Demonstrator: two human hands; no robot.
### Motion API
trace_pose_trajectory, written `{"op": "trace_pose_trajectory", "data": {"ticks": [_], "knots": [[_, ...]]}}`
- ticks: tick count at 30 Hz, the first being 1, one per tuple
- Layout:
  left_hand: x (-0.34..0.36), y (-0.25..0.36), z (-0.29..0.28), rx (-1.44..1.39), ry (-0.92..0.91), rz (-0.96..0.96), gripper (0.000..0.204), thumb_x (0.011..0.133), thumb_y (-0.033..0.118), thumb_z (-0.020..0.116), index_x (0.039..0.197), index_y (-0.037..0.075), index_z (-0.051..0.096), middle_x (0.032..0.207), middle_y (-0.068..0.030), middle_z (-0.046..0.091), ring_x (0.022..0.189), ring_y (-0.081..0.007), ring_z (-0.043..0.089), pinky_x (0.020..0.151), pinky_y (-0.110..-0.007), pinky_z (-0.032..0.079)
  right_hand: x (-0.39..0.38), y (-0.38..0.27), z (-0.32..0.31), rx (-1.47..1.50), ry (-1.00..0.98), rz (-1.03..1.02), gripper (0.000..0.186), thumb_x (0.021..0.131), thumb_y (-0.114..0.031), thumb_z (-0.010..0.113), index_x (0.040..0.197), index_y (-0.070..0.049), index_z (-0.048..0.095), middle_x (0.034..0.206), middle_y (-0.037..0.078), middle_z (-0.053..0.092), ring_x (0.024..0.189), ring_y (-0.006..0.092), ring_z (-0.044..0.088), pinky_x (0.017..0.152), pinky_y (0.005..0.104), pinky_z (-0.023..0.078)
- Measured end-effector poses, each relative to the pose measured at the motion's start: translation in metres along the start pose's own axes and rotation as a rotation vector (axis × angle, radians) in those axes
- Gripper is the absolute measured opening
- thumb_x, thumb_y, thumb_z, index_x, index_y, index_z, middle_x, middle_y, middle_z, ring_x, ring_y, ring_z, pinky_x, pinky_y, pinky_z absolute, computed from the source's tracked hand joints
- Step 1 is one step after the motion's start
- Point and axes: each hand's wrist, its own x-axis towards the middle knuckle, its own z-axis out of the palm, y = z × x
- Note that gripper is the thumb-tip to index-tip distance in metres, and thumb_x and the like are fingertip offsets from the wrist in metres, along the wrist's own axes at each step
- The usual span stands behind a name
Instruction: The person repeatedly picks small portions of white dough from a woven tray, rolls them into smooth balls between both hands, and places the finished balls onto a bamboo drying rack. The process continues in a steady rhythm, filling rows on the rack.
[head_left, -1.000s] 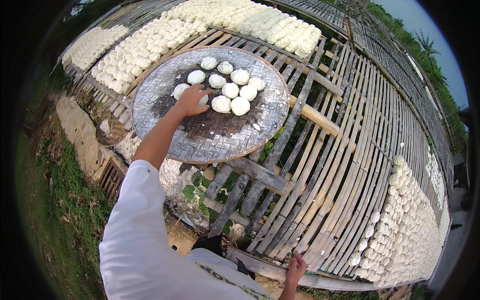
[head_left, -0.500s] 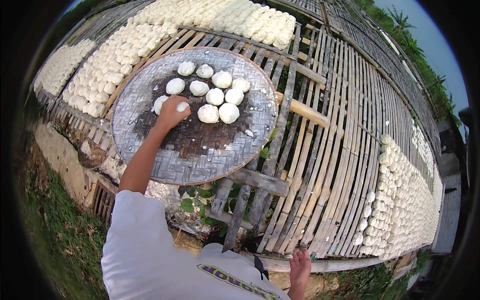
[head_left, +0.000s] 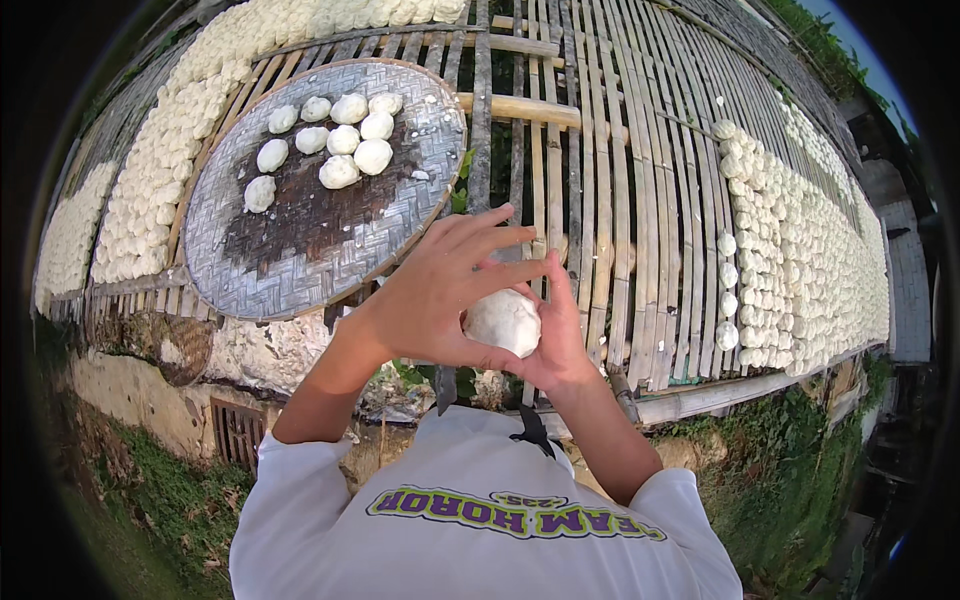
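Observation:
A round white dough lump (head_left: pixel 503 321) sits between both palms in front of my chest. My left hand (head_left: pixel 432 290) covers it from the left and above, fingers spread. Under and behind it, my right hand (head_left: pixel 557 338) cups it. Further off to the left lies a round woven tray (head_left: pixel 300 260) with several more white lumps (head_left: pixel 340 172) in its upper part and a dark wet patch in the middle.
A slatted bamboo rack (head_left: pixel 590 180) stretches ahead, with gaps between its poles. Rows of white lumps (head_left: pixel 800 240) dry along its right side and more (head_left: pixel 170 170) along its left and far edge. Grass and a low wall lie below left.
My left hand took a lump off the tray and drew back toward my chest. My right hand rose from low down and both now close around the lump.

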Motion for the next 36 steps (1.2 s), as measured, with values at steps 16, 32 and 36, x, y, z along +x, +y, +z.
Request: {"op": "trace_pose_trajectory", "data": {"ticks": [16,32,36], "knots": [[0.062,0.076,0.149,-1.54,0.795,-0.625,0.057,0.107,0.045,0.036,0.138,0.0,0.052,0.144,-0.02,0.055,0.137,-0.0318,0.051,0.118,-0.044,0.04,-0.059,0.015,-0.029,0.002,0.249,-0.932,0.059,0.111,-0.05,0.04,0.141,0.0,0.043,0.137,0.016,0.059,0.128,0.0249,0.058,0.107,0.0405,0.05],[0.063,0.083,0.155,-2.07,0.314,-0.656,0.075,0.102,0.059,0.034,0.153,0.003,0.039,0.162,-0.0262,0.035,0.152,-0.0405,0.031,0.121,-0.056,0.03,-0.093,0.026,-0.036,-0.722,0.287,-1.261,0.043,0.102,-0.022,0.064,0.139,0.0,0.056,0.131,0.013,0.065,0.124,0.0253,0.061,0.109,0.04,0.047],[0.068,0.078,0.16,-2.144,-0.108,-0.592,0.078,0.101,0.061,0.031,0.157,0.007,0.038,0.163,-0.0263,0.034,0.154,-0.0425,0.026,0.124,-0.058,0.025,-0.103,0.012,-0.048,-1.525,0.459,-1.587,0.053,0.087,-0.022,0.082,0.133,-0.005,0.063,0.133,0.017,0.063,0.122,0.0289,0.062,0.107,0.0399,0.048]]}}
